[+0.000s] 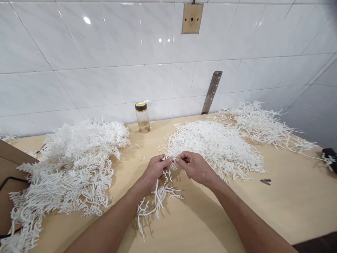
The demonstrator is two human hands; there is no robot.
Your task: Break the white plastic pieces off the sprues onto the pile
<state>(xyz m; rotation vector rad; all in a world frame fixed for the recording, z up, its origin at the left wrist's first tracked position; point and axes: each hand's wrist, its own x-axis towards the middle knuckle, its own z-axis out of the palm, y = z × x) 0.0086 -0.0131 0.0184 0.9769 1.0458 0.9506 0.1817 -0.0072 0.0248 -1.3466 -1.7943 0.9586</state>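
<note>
Near the middle of the table, my left hand (pixel 156 170) grips a white branching plastic stem (pixel 159 195), whose forked twigs hang down toward me. Close beside it, my right hand (pixel 193 165) is closed, thumb and finger pinched at the stem's upper end. What the right fingertips hold is small, apparently a white sprig, and I cannot make it out well. Just beyond both hands spreads a heap of small white sprigs (pixel 213 144). A few loose sprigs (pixel 142 158) lie to the left of my left hand.
A large pile of white feathery branches (pixel 79 165) covers the left side. Bare white stems (pixel 260 123) are heaped at the back right. A bottle (pixel 142 117) stands by the tiled wall, near a metal bracket (pixel 212 92). Two sunflower-seed-like pieces (pixel 265 181) lie at right.
</note>
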